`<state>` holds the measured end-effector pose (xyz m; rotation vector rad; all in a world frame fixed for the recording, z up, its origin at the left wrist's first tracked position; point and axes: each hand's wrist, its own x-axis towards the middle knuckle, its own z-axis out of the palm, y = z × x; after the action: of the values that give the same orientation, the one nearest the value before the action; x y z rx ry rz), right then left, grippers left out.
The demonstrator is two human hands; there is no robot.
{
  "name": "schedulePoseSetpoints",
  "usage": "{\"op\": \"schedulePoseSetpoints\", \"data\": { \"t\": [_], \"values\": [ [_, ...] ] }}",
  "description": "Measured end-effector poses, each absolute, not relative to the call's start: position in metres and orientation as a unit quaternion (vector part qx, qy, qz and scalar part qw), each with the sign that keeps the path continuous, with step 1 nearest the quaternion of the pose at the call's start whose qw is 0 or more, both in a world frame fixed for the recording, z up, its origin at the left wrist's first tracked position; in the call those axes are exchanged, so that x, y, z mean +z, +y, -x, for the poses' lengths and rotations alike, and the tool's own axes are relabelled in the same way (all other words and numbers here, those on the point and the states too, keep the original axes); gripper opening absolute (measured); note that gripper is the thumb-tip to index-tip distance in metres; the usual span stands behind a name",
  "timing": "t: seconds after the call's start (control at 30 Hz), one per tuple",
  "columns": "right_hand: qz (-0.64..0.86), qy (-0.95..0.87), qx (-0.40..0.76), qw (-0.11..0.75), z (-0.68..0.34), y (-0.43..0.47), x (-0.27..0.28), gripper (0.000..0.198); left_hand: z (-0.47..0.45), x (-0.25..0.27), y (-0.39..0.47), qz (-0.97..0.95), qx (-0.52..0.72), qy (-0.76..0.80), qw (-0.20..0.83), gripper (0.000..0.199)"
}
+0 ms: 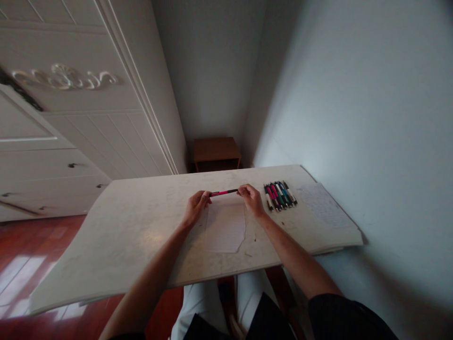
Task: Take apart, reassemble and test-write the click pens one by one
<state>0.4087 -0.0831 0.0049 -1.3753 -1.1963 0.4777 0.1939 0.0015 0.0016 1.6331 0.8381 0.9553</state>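
Observation:
A pink and black pen is stretched level between my two hands, above the far edge of a sheet of paper. My left hand pinches its left end, the one with the clip. The black right end is between the fingers of my right hand. Beneath the pen lies the white sheet, with a torn right edge. Just right of my right hand, several pens in pink, white, green, blue and black lie side by side in a row.
The white tabletop has small dark crumbs near the sheet. A paper with writing lies at the right, by the wall. White cabinets stand at the left, and a small brown wooden table stands beyond the far edge.

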Motion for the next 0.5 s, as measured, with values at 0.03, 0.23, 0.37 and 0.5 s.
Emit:
{"op": "schedulePoseSetpoints", "data": {
  "t": [0.03,0.23,0.37,0.5],
  "values": [
    [0.588,-0.515,0.203,0.589,-0.4091,-0.0832,0.0051,0.037,-0.1939,0.0024,0.0009,-0.683,0.39,0.344,0.513,0.044],
    [0.598,-0.532,0.186,0.569,-0.411,-0.0847,0.0053,0.027,-0.1947,0.0047,0.0018,-0.662,0.413,0.333,0.53,0.04],
    [0.605,-0.549,0.181,0.548,-0.4101,-0.0865,0.0086,0.027,-0.1923,0.0015,0.0054,-0.644,0.429,0.341,0.533,0.041],
    [0.604,-0.557,0.188,0.537,-0.4083,-0.0881,0.0128,0.031,-0.1905,-0.0005,0.0069,-0.639,0.424,0.349,0.538,0.042]
  ]
}}
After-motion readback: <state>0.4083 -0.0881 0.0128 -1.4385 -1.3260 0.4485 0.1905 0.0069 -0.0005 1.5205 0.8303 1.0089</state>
